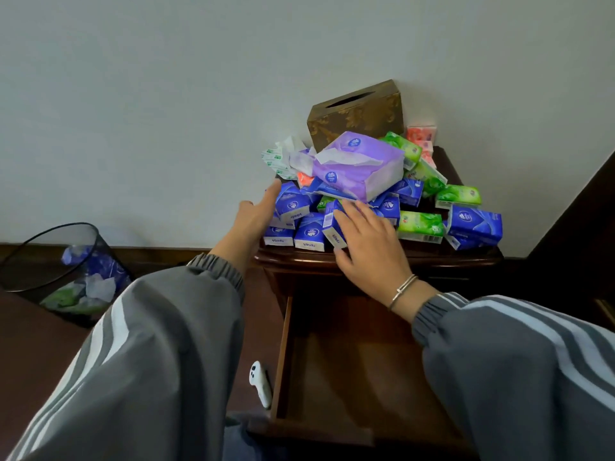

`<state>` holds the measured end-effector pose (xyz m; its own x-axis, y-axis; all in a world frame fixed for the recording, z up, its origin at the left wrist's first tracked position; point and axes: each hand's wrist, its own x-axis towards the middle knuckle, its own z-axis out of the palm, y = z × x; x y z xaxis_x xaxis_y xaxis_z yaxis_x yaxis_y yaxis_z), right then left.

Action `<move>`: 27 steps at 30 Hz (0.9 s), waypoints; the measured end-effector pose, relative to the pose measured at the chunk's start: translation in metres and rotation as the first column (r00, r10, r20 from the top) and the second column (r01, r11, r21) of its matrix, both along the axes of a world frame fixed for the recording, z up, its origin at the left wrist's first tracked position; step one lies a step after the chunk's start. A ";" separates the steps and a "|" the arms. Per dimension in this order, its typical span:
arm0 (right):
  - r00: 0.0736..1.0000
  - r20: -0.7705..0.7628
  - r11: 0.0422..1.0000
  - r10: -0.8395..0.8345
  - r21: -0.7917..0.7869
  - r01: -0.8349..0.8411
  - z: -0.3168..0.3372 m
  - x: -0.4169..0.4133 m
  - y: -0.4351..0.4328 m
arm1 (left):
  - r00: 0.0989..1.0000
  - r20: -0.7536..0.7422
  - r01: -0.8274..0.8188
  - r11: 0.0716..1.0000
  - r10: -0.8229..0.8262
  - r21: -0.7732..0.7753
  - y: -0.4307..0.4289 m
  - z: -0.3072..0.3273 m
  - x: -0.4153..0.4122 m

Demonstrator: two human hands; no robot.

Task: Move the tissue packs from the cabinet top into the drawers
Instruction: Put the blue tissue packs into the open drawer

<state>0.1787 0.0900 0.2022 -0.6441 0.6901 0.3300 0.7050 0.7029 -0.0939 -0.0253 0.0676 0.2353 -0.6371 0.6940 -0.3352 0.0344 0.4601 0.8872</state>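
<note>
Heaped on the dark wooden cabinet top [382, 257], at about one o'clock from frame centre: a pile of tissue packs [382, 201], mostly blue, some green, a few pink at the back. Crowning the heap, a large purple soft pack [357, 164], torn open with a white sheet showing. Behind it at twelve o'clock, against the wall, a brown patterned tissue box [356, 116] with a slot in its top.

Reaching in at the pile's nine o'clock edge: left hand [256, 217], fingers extended and loosely spread, index tip touching a blue pack [293, 202] at the heap's left side, nothing gripped. Lying at the pile's six o'clock: right hand [369, 251], palm down, fingers spread flat over the front blue packs, thumb near the cabinet edge, not closed around any pack; silver bracelets [404, 289] on the wrist.

Below the cabinet top at six o'clock, pulled out: an open drawer [332, 377], no packs visible inside. Beside its left wall, a small white controller [260, 382] on the floor. Far off at nine o'clock, a black mesh wastebasket [63, 271] holding blue, white and green wrappers
</note>
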 end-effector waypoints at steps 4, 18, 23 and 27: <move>0.994 0.111 1.000 0.004 -0.003 -0.004 -0.020 -0.019 0.006 | 0.997 0.037 0.070 0.993 -0.067 -0.092 0.016 -0.005 -0.001; 0.997 0.071 0.999 0.015 -0.035 -0.013 -0.028 -0.031 0.006 | 0.984 0.039 0.177 0.977 -0.174 -0.122 0.014 -0.019 -0.012; 0.996 0.081 0.996 0.041 -0.088 -0.034 -0.019 -0.028 0.006 | 0.983 -0.032 0.183 0.982 -0.182 0.048 0.009 -0.023 -0.001; 0.997 0.055 0.987 0.056 -0.152 -0.047 -0.014 -0.026 0.007 | 0.994 -0.011 0.105 0.987 -0.104 0.122 0.005 -0.027 0.002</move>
<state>0.1523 0.0974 0.1886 -0.6952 0.6946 0.1853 0.6757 0.7193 -0.1612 -0.0232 0.0730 0.2084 -0.5600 0.7925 -0.2416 0.0805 0.3423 0.9361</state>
